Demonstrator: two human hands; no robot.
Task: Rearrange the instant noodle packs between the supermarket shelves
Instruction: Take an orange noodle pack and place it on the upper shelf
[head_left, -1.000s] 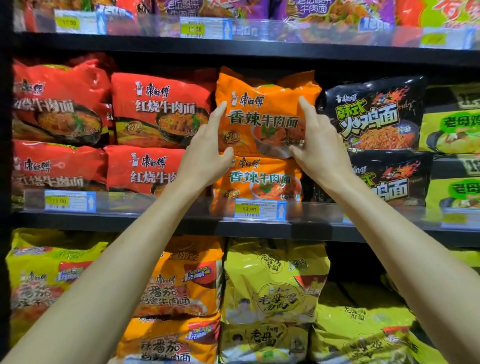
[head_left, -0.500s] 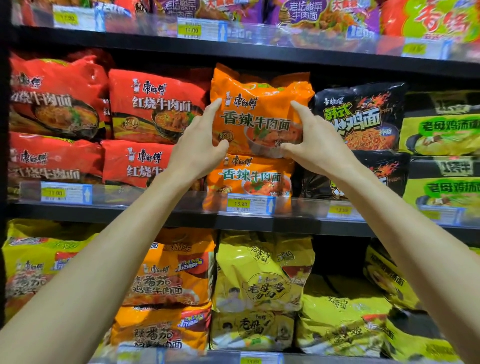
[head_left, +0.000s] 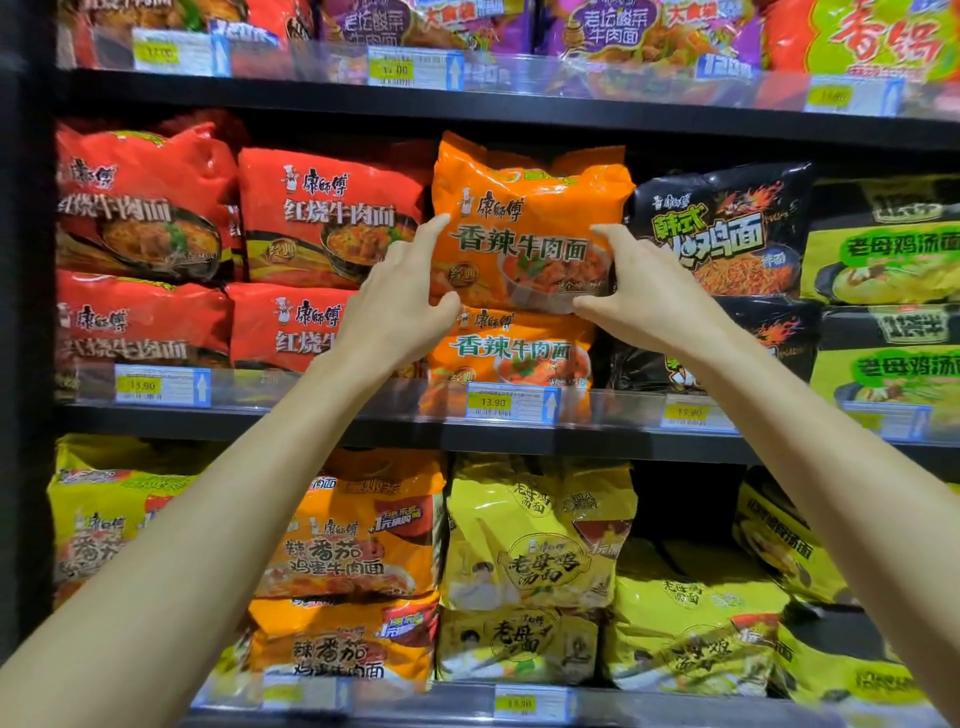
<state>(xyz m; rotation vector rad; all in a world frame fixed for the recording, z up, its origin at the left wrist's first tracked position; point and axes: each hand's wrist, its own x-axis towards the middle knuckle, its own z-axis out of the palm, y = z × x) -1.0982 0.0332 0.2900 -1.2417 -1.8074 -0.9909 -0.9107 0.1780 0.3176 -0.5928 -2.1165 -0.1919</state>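
An orange instant noodle pack (head_left: 524, 218) lies on top of a second orange pack (head_left: 514, 358) on the middle shelf (head_left: 311, 422). My left hand (head_left: 395, 306) grips the top pack's lower left edge, forefinger on its front and thumb under the corner. On the other side, my right hand (head_left: 649, 296) pinches its lower right edge. The pack stands upright, still resting on the one below. Both forearms reach up from the bottom corners of the view.
Red packs (head_left: 332, 218) are stacked to the left and black packs (head_left: 727, 228) to the right, both touching the orange stack. A clear rail with price tags (head_left: 511, 402) fronts the shelf. Yellow packs (head_left: 535, 540) and orange tomato packs (head_left: 353, 540) fill the shelf below.
Both hands have slid down the sides of the top orange pack and closed on its lower corners. The pack has stayed on the stack.
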